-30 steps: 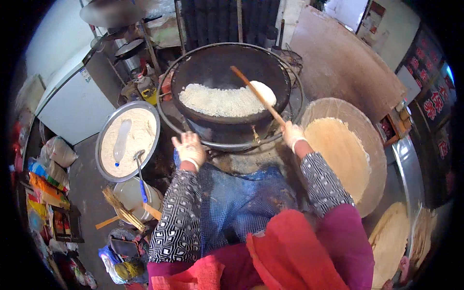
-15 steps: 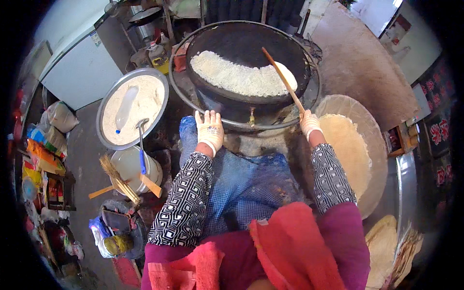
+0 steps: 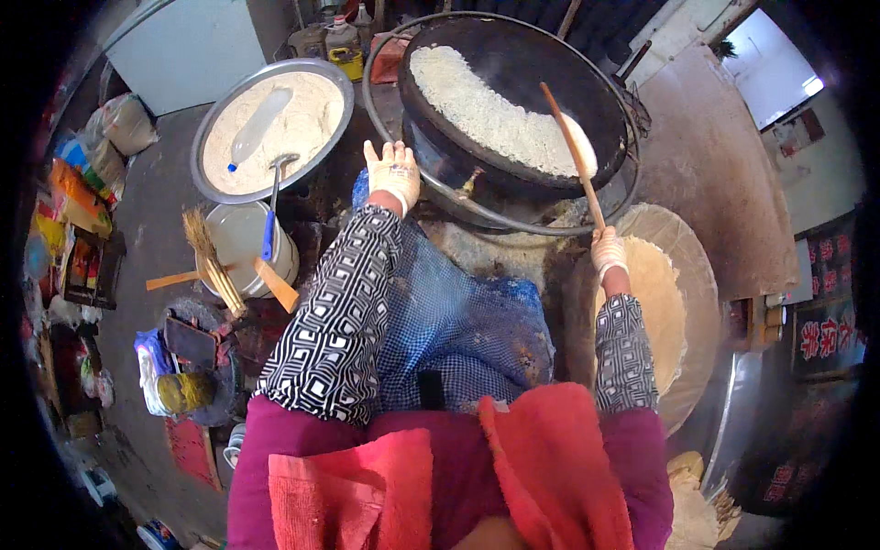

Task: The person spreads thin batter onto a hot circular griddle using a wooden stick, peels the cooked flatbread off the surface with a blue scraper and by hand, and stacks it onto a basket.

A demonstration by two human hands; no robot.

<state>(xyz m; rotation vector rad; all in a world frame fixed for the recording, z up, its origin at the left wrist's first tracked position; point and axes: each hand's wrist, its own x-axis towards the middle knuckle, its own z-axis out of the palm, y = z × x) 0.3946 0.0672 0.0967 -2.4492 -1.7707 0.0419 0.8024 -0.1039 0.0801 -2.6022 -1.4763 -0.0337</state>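
A large round black griddle stands ahead of me inside a metal ring. A pale crescent of wet, grainy batter covers its near left side, ending in a rounded lump at the right. My gloved right hand is closed around the lower end of a long, flat wooden stick, which slants up across the batter's right end. My gloved left hand has its fingers stretched out by the ring's near left edge; I cannot tell whether it presses on the metal.
Left stands a wide metal basin of pale batter with a blue-handled ladle, above a white bucket with a straw brush. A thin flatbread lies on a round tray at right, below a brown board.
The whole view has swung, so the griddle now appears higher and farther right. My right hand still holds the stick at the batter's right end. My left hand stays by the ring.
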